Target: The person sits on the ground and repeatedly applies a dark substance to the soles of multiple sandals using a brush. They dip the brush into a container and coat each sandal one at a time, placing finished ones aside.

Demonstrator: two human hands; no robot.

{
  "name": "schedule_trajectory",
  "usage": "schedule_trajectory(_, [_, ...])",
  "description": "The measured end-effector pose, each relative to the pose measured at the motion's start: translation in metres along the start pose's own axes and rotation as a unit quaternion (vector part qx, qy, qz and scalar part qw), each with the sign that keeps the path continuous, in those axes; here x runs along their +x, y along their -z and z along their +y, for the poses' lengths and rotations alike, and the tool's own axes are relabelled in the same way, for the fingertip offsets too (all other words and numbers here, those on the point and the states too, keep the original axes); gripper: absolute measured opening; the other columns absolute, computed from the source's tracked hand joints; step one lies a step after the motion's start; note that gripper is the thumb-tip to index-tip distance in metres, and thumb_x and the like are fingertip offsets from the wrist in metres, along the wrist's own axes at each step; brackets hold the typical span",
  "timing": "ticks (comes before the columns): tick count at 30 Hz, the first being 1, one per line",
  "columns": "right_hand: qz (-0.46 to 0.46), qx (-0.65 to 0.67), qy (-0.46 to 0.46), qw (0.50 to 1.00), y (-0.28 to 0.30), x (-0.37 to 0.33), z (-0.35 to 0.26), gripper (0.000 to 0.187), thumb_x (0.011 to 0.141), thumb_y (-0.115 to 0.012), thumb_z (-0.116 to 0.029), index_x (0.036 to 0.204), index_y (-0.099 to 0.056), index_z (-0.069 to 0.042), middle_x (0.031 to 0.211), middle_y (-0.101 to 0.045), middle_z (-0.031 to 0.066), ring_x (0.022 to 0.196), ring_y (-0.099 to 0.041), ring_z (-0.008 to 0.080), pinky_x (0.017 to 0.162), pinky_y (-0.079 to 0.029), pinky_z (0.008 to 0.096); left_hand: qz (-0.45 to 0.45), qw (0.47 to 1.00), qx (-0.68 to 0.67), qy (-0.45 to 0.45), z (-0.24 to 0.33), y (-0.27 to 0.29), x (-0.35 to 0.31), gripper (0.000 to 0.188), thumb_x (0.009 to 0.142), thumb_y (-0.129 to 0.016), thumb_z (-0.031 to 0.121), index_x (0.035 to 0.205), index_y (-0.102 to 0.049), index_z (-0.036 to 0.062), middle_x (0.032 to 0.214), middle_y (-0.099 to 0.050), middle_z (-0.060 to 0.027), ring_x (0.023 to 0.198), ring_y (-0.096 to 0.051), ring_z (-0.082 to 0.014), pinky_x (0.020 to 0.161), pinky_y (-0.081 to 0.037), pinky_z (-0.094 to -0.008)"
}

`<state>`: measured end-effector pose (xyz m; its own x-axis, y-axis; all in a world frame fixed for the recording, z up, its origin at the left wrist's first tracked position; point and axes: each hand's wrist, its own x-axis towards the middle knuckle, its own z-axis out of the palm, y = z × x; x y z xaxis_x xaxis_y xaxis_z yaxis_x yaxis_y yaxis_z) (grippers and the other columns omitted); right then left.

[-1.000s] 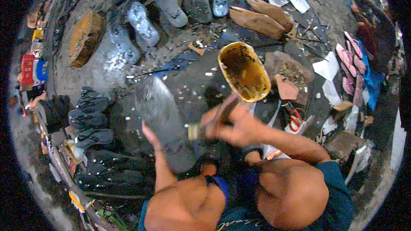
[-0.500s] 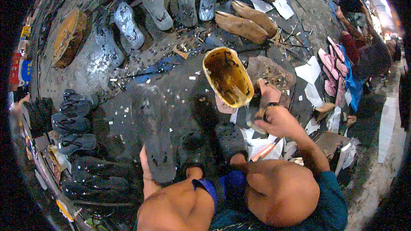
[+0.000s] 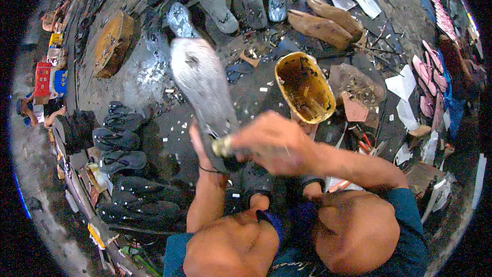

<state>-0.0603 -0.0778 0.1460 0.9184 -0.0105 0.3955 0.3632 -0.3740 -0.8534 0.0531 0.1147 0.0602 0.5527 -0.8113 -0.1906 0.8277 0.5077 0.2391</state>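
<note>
My left hand (image 3: 199,146) grips the near end of a grey sandal sole (image 3: 201,79) and holds it up, its glossy face toward me and its toe pointing away. My right hand (image 3: 269,142) is closed on a small brush (image 3: 222,146), pressed against the heel end of the sole right next to my left hand. A yellow tub (image 3: 305,88) with dark glue residue stands just right of the sole, beyond my right hand. My knees fill the lower edge.
Dark finished sandals (image 3: 122,138) lie in rows at the left. Several grey soles (image 3: 220,5) and wooden shoe lasts (image 3: 320,25) lie at the far side. A round wooden block (image 3: 113,43) sits at the far left. Pink soles (image 3: 428,79) and paper scraps lie at the right.
The right hand has come back from the yellow tub with the brush to the sole's heel end. The left hand has raised the sole, which lay low before.
</note>
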Motion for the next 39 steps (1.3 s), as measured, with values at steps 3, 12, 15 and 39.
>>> schedule_trajectory(3, [-0.047, 0.009, 0.061, 0.997, 0.0, -0.03, -0.016, 0.04, 0.08, -0.071, -0.015, 0.119, -0.068, -0.016, 0.099, -0.069, 0.0058, 0.091, -0.066, 0.029, 0.082, -0.052, 0.0405, 0.212, 0.976, 0.046, -0.038, 0.003, -0.052, 0.011, 0.061, 0.099, -0.033, 0.054, 0.128, -0.058, 0.0067, 0.117, -0.066, -0.0137, 0.098, -0.065, -0.0293, 0.086, -0.054, -0.044])
schedule_trajectory(12, [-0.073, 0.014, 0.058, 0.996, -0.004, -0.022, -0.027, 0.052, 0.074, -0.068, -0.019, 0.125, -0.063, -0.014, 0.105, -0.066, 0.0081, 0.097, -0.061, 0.0299, 0.082, -0.047, 0.0454, 0.233, 0.972, 0.023, -0.039, -0.002, -0.042, 0.016, 0.047, 0.101, -0.04, 0.041, 0.119, -0.061, 0.0037, 0.104, -0.069, -0.0105, 0.087, -0.067, -0.0226, 0.08, -0.056, -0.0399])
schedule_trajectory(15, [-0.017, -0.09, 0.056, 0.994, 0.013, 0.032, -0.002, 0.044, 0.077, -0.066, -0.017, 0.12, -0.063, -0.017, 0.092, -0.061, 0.0072, 0.087, -0.058, 0.0306, 0.075, -0.044, 0.0444, 0.242, 0.908, 0.328, -0.098, -0.028, 0.002, -0.001, 0.036, 0.103, -0.045, 0.035, 0.114, -0.062, 0.0059, 0.097, -0.068, -0.0057, 0.084, -0.066, -0.0171, 0.076, -0.057, -0.034])
schedule_trajectory(39, [0.005, -0.081, -0.092, 0.992, -0.006, -0.011, -0.004, 0.019, 0.085, -0.075, -0.013, 0.102, -0.071, -0.005, 0.089, -0.07, 0.0111, 0.083, -0.066, 0.0294, 0.074, -0.051, 0.0392, 0.188, 0.972, 0.003, -0.143, 0.089, 0.024, 0.02, 0.038, 0.1, -0.04, 0.026, 0.118, -0.063, 0.0008, 0.11, -0.07, -0.0183, 0.097, -0.07, -0.0337, 0.086, -0.058, -0.0455])
